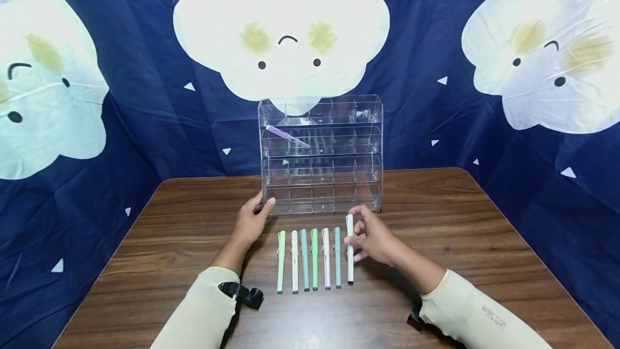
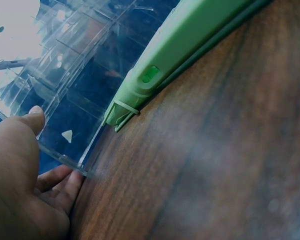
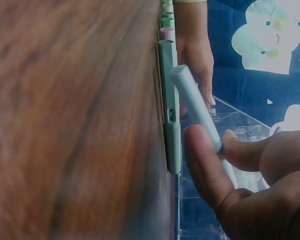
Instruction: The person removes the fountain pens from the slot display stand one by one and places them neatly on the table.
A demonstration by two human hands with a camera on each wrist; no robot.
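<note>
Wood-grain table [image 1: 436, 220] under your hands, dark blue cloud-print cloth [image 1: 436, 42] behind. Your right hand [image 1: 375, 238] pinches white pen [image 1: 350, 249], lifted at fingertip end, just right of pen row [image 1: 307, 257]. Your left hand [image 1: 252, 220] grips clear acrylic organizer [image 1: 322, 155] at lower left corner; lilac pen [image 1: 288, 136] in cell above thumb.

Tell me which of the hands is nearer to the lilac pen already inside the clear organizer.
Left. The left hand grips the clear organizer's lower left corner, below the lilac pen. The right hand pinches a white pen on the table, farther off.
</note>
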